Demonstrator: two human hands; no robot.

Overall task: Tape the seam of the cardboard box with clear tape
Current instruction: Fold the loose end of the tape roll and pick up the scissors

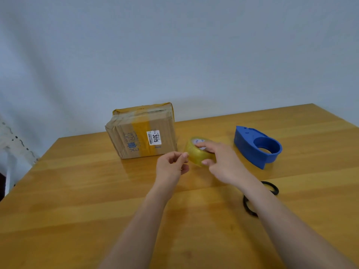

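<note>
Wooden table (77, 191): one box (141, 131), one dispenser (256, 146); right hand (223, 162) grips tape roll (196, 154), left hand (171, 166) pinches its edge.

Bare table (77, 191) before box (142, 131); blue dispenser (256, 145) blocks right

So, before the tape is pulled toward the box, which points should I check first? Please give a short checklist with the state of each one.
1. Tape roll is held: ok, the right hand grips it, fingers in the core and around the rim.
2. Free end of the tape is found: cannot tell; the left hand pinches at the roll's edge, but no clear strip is visible.
3. Cardboard box is within reach: ok, it stands on the wooden table just beyond the hands.
4. Seam faces up: cannot tell; the top is seen at a shallow angle and carries old yellowish tape.
5. Blue tape dispenser is loaded: not ok, it lies empty to the right.
</note>
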